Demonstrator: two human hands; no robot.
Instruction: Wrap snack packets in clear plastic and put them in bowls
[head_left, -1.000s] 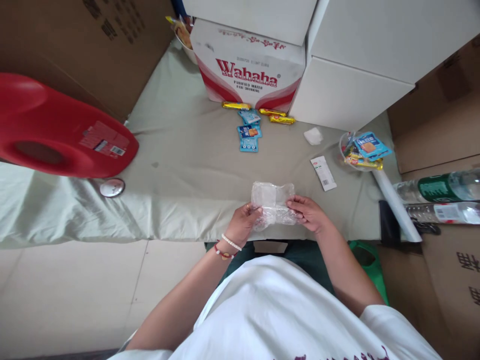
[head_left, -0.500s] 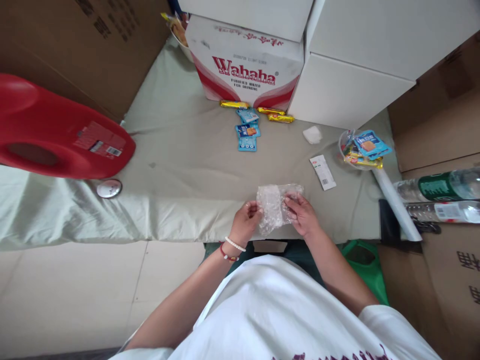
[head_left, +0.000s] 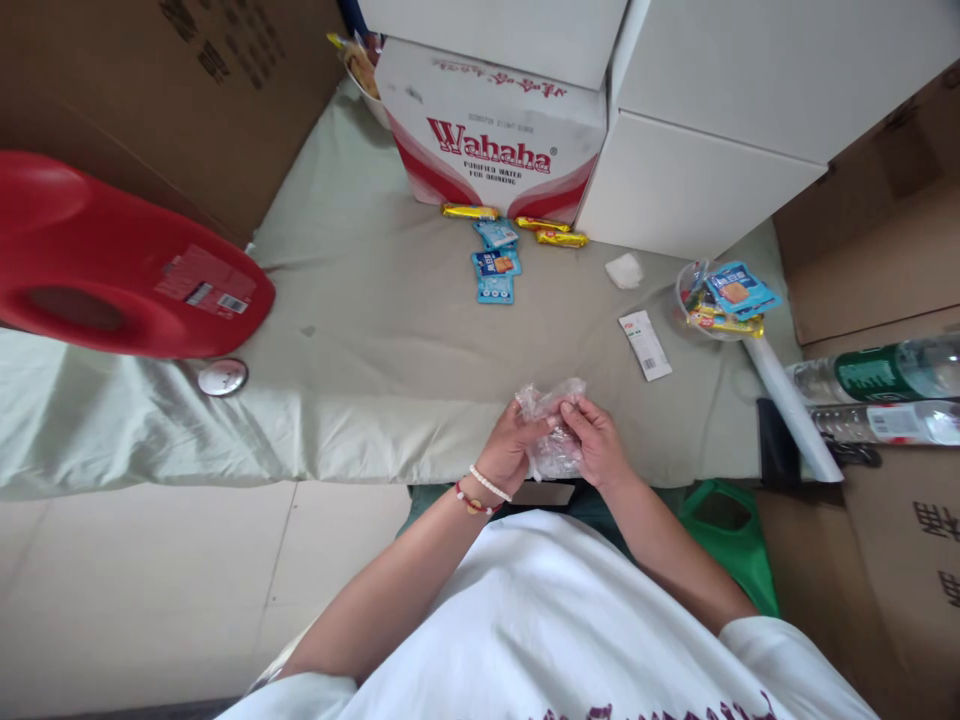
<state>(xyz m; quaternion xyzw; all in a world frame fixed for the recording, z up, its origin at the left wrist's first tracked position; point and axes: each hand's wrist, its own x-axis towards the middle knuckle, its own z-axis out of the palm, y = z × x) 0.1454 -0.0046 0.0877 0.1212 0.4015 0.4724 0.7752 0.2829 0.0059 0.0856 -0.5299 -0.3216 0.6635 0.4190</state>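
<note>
Between my two hands, at the near edge of the covered table, is a crumpled clear plastic bag. My left hand grips its left side, thumb laid across it toward the middle. On the other side my right hand pinches the bag's upper right part with thumb and fingers. The white piece seen inside it earlier is hard to make out under the folds and fingers. To the right of my right hand lies a white printed packet, and behind that a small white folded piece.
Blue snack packets and yellow-wrapped sticks lie before a Wahaba-style water carton. At right stand a clear tub of snacks, a plastic roll and bottles. A red jug and round tin are left.
The bag has gone from spread flat to bunched up. My left hand has moved right and closed further over it, and my hands are nearer each other.
</note>
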